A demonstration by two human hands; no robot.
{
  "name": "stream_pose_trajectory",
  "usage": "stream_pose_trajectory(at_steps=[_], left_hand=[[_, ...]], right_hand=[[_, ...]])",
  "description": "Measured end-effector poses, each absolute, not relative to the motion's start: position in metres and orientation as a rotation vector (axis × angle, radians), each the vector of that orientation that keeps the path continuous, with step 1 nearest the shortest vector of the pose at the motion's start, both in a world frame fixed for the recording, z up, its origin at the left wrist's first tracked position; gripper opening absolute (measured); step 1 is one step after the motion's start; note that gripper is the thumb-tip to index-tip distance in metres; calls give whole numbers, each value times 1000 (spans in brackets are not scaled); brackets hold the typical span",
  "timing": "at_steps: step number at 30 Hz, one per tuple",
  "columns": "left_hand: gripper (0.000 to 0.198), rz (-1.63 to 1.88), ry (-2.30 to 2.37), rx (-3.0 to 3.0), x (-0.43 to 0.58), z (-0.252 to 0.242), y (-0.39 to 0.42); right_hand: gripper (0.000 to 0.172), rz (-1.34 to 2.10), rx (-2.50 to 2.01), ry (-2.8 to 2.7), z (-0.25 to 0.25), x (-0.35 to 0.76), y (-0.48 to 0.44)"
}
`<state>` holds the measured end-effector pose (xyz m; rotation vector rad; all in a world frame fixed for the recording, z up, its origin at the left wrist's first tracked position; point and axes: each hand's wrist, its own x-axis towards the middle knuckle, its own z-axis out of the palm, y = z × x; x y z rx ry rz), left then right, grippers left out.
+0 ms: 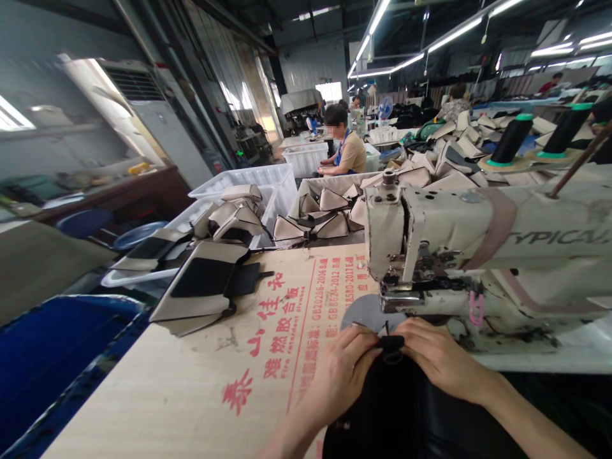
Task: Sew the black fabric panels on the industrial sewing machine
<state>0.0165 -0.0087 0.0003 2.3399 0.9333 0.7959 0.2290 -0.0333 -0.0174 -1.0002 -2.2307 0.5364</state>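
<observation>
Both my hands meet in front of the sewing machine (pixel 430 255), below its needle end. My left hand (pixel 347 357) pinches one side of a short black strap (pixel 392 342), which has what looks like a dark ring hanging from it. On the other side, my right hand (pixel 433 350) has its fingers closed on the same strap. A grey fabric piece (pixel 366 312) with a pale edge extends behind my fingers toward the machine. The fingertips partly cover where strap and fabric meet. Black material lies below my hands.
A beige and black sewn piece (pixel 205 287) lies on the plywood table (pixel 191 382). White bins (pixel 280 191) of similar pieces stand behind it, and a blue-lined container (pixel 62 357) at left. Black thread spools (pixel 511 140) top the machine. A co-worker (pixel 349 150) sits farther back.
</observation>
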Motion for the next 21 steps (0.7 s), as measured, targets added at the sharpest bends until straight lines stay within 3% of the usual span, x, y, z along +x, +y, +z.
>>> stream_pose_trajectory(at_steps=[4,10,16,21], left_hand=[[20,878,944,2445,18,-3,-10],[34,735,828,2517,15,-3,-6],[25,630,884,2473,17,8,-5],[21,591,908,2456,16,9,0]], right_hand=[[17,515,-1055,-2223,-18,230,-32],[22,525,-1095,-2208,-20,228,-31],[23,542,-1111,-2130,-21,226,-30],[12,599,-1213,-1990,-27,223,-31]])
